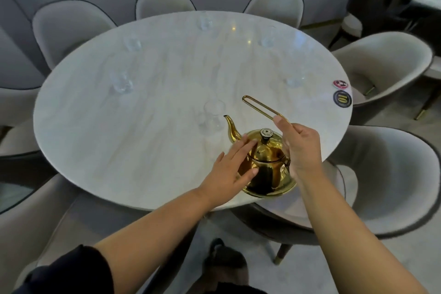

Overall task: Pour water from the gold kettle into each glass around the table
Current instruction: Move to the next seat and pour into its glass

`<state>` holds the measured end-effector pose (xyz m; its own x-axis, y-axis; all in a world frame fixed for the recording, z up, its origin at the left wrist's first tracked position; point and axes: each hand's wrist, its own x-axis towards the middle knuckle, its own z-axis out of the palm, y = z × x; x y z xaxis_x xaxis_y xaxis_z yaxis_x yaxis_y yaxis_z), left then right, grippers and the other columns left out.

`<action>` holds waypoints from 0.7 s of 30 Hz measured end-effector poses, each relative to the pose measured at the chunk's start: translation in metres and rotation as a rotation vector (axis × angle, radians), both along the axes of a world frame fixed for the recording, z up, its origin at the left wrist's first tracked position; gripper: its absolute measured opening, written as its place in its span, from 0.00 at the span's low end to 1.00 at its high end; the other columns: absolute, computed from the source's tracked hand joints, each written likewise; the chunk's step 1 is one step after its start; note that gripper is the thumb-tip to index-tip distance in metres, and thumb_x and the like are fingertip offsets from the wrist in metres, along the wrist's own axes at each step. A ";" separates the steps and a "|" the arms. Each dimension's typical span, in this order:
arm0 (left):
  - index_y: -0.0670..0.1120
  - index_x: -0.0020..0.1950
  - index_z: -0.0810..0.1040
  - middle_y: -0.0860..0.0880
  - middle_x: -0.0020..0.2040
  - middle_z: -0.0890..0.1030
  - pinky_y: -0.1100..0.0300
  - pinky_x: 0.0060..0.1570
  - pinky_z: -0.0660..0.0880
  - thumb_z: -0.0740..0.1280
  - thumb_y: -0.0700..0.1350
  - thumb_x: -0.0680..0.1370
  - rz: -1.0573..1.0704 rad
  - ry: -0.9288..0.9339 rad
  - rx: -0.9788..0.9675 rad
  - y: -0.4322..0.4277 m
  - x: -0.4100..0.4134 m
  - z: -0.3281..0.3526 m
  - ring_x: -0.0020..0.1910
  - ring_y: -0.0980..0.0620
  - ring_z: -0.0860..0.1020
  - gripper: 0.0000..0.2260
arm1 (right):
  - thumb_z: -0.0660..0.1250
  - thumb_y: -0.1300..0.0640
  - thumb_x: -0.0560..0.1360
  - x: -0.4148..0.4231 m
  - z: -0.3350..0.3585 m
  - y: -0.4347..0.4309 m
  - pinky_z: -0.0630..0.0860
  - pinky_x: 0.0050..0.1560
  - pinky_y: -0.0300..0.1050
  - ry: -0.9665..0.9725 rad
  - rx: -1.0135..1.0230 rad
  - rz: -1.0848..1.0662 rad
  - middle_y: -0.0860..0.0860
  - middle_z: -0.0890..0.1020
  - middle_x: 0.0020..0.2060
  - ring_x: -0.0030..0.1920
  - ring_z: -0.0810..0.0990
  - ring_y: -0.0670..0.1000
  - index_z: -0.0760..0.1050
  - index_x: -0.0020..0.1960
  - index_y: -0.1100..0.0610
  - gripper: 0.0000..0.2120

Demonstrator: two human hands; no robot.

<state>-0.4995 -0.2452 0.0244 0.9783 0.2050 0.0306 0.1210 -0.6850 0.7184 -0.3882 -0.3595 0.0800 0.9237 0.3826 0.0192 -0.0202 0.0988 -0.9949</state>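
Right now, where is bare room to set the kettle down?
Bare: the table centre inside the ring of glasses, and the near-left stretch between the left-side glass and the left hand. Crowded: nearest glass close by the kettle spout; two round discs at the right rim.

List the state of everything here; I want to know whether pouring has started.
gold kettle: upright on the table, lid on, not tipped.
handle: swung up, leaning away from the person.
left hand: straight fingers resting on the kettle's side.
right hand: grips the handle's lower part.
nearest glass: upright by the spout, fill unclear.
five farther glasses: upright, fill unclear.
two round discs: flat at the table's right edge.
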 end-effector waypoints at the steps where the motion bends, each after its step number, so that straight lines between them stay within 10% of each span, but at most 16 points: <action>1: 0.60 0.76 0.49 0.66 0.73 0.43 0.50 0.73 0.45 0.57 0.56 0.80 -0.005 0.011 0.002 0.005 0.008 0.001 0.74 0.62 0.48 0.27 | 0.71 0.53 0.72 0.009 0.000 0.005 0.59 0.25 0.38 -0.005 -0.011 0.010 0.45 0.59 0.17 0.20 0.56 0.45 0.59 0.22 0.53 0.28; 21: 0.60 0.75 0.36 0.61 0.75 0.36 0.45 0.74 0.43 0.54 0.59 0.80 0.011 0.171 0.020 0.063 0.096 -0.005 0.76 0.57 0.50 0.31 | 0.72 0.47 0.72 0.131 0.022 0.095 0.60 0.30 0.43 -0.245 -0.345 0.335 0.44 0.59 0.17 0.21 0.58 0.45 0.60 0.20 0.52 0.29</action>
